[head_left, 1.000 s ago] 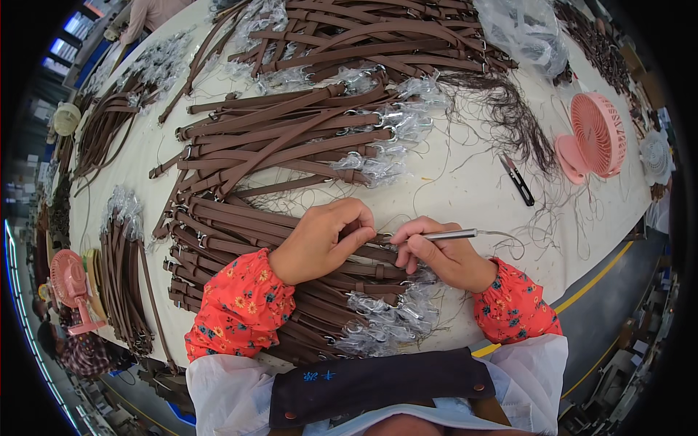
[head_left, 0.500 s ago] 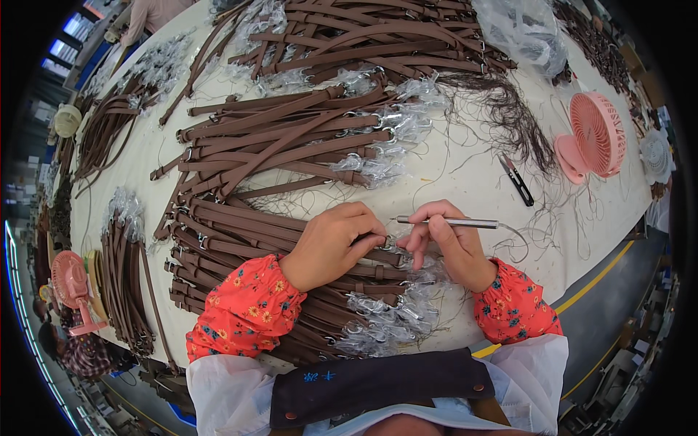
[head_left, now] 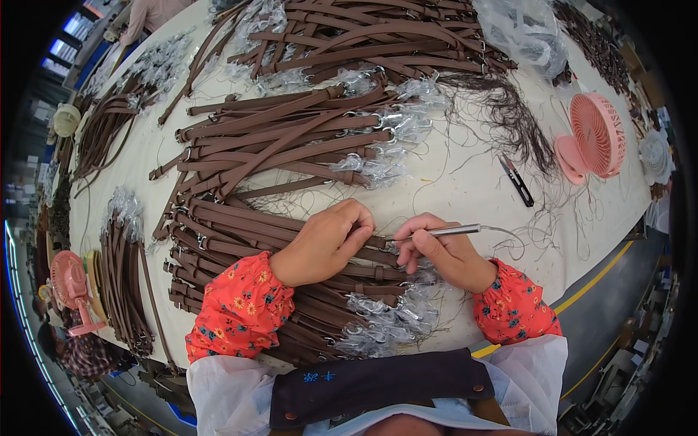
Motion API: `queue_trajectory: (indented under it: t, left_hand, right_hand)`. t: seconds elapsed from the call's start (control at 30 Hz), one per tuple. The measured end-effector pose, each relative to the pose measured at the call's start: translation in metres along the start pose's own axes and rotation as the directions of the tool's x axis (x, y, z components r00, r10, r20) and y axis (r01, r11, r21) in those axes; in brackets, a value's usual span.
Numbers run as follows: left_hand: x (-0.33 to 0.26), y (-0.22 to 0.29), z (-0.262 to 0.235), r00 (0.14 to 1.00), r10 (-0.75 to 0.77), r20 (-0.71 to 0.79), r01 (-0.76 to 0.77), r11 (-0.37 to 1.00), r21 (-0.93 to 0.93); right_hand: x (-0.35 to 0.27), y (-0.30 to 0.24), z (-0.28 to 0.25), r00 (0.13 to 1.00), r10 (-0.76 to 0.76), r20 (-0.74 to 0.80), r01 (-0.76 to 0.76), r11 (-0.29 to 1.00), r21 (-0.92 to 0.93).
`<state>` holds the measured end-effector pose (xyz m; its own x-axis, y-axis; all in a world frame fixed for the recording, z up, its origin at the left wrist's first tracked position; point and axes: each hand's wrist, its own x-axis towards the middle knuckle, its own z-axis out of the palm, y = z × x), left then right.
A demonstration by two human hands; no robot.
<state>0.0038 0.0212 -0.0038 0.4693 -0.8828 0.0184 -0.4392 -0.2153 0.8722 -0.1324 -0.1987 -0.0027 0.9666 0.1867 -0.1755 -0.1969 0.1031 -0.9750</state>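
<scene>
White table [head_left: 611, 211], brown straps [head_left: 247, 213], blue-lettered apron [head_left: 385, 386]

Right behind the left hand [head_left: 323, 243] I can see a bright red sleeve [head_left: 243, 305], scattered with small yellow-orange and dark blue flowers and puffed out from a gathered wrist. The right hand [head_left: 443, 254] has a matching floral sleeve [head_left: 512, 301] behind it, bunched the same way at the cuff. Farther back from both hands, the red meets thin, whitish cloth [head_left: 534, 370], slightly see-through. Bodyward of the hands lies a dark navy panel [head_left: 407, 378], with blue stitched lettering [head_left: 320, 376] toward the left hand's side and coppery round studs [head_left: 478, 387] near its corners.
</scene>
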Motion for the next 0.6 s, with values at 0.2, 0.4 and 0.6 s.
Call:
queue_trajectory:
  t: [0.2,0.4,0.6]
  left_hand:
    - [-0.0001,-0.0013,0.0001,0.999,0.036,0.004,-0.036,0.999,-0.004]
    - [-0.0005,-0.0010,-0.0004,0.998,0.060,0.013,-0.060,0.998,-0.017]
    - [-0.0003,-0.0022,-0.0010,0.994,0.106,0.024,-0.106,0.994,-0.013]
  right_hand:
    - [0.0008,-0.0014,0.0010,1.000,-0.003,-0.001,0.003,1.000,-0.015]
    - [0.0014,-0.0015,0.0004,1.000,-0.010,0.014,0.011,0.999,-0.036]
    - [0.0014,-0.0024,0.0005,1.000,-0.004,0.016,0.005,0.999,-0.036]
